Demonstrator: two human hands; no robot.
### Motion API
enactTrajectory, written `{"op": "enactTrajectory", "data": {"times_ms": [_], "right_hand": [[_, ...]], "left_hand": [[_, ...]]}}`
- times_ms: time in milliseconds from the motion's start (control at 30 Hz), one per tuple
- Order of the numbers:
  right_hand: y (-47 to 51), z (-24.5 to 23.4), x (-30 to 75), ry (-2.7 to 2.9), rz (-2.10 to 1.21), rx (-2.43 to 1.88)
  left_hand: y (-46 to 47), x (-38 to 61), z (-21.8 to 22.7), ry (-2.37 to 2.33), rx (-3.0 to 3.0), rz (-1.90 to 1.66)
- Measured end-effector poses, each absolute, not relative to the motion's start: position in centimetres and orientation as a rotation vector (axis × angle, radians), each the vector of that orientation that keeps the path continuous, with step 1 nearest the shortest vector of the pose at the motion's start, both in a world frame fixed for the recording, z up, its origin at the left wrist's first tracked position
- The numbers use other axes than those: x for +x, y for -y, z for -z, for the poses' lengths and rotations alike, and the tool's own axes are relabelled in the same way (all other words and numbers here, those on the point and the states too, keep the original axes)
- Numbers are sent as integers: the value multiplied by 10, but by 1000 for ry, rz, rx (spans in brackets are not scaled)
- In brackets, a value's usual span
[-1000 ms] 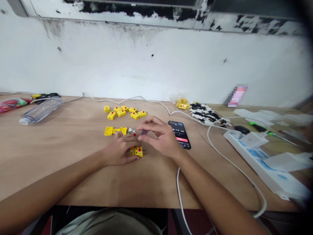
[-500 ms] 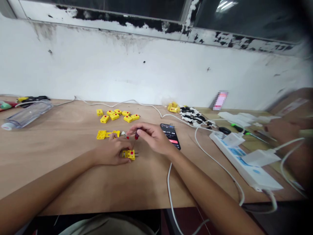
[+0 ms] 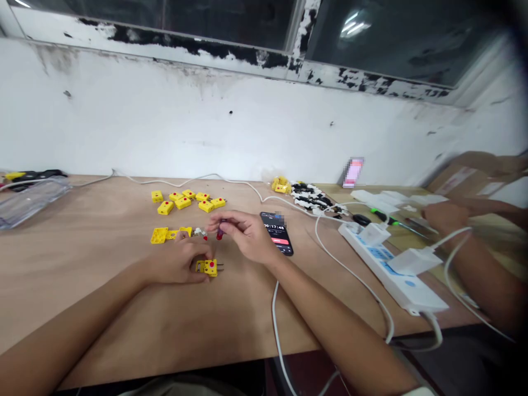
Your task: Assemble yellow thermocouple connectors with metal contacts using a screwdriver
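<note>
My left hand (image 3: 175, 263) rests on the table, its fingers closed around a yellow two-pin plug (image 3: 211, 268) with a red dot. The pins point right. Just above and to the right, my right hand (image 3: 249, 236) pinches a small screwdriver (image 3: 220, 233) by its dark red handle. Its thin shaft is too faint to tell whether the tip touches the plug. Behind my left hand lie yellow plug housing pieces (image 3: 159, 235), partly covered by the fingers, with small white and red parts (image 3: 201, 233) beside them. Farther back, several yellow plugs (image 3: 182, 203) form a loose group.
A phone (image 3: 277, 235) showing a timer lies right of my right hand. Beyond are bagged yellow pieces (image 3: 281, 185) and black-and-white parts (image 3: 313, 199). A white power strip (image 3: 391, 269) with cables, a green-black screwdriver (image 3: 398, 222) and another person's arm (image 3: 474, 253) occupy the right.
The whole view has shifted, so the table and objects appear farther left and slightly lower. Both hands keep their hold on the plug and the screwdriver; the other person's arm shows more clearly.
</note>
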State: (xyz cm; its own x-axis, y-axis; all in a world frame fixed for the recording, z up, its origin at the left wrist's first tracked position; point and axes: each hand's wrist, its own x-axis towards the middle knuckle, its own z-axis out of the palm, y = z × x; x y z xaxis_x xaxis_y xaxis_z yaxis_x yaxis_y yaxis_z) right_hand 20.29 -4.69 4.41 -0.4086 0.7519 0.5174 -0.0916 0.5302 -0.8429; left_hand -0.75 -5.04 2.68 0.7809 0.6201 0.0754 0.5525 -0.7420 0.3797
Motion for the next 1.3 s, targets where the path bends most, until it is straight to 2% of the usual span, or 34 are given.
{"op": "enactTrajectory", "data": {"times_ms": [100, 300, 500, 700, 767, 1000, 1067, 1200, 1300], "right_hand": [[48, -42, 200, 1746, -1024, -501], [50, -38, 192, 1703, -547, -589], [55, -41, 193, 1806, -888, -523], [57, -45, 192, 1797, -485, -537], [56, -44, 192, 1727, -470, -580], [57, -46, 195, 1777, -1011, -572], [56, -44, 195, 1775, -981, -556], [52, -40, 193, 1754, -691, -575], [54, -39, 193, 1765, -757, -617]], "left_hand": [[50, -9, -23, -878, 2651, -308], [53, -10, -24, -898, 2648, -299], [54, -8, -27, -946, 2642, -292], [54, -9, -26, -922, 2627, -297], [54, -9, -27, -930, 2623, -288], [53, -9, -26, -944, 2637, -270], [52, -10, -24, -936, 2645, -288], [51, -10, -23, -912, 2644, -311], [51, -10, -23, -919, 2642, -299]]}}
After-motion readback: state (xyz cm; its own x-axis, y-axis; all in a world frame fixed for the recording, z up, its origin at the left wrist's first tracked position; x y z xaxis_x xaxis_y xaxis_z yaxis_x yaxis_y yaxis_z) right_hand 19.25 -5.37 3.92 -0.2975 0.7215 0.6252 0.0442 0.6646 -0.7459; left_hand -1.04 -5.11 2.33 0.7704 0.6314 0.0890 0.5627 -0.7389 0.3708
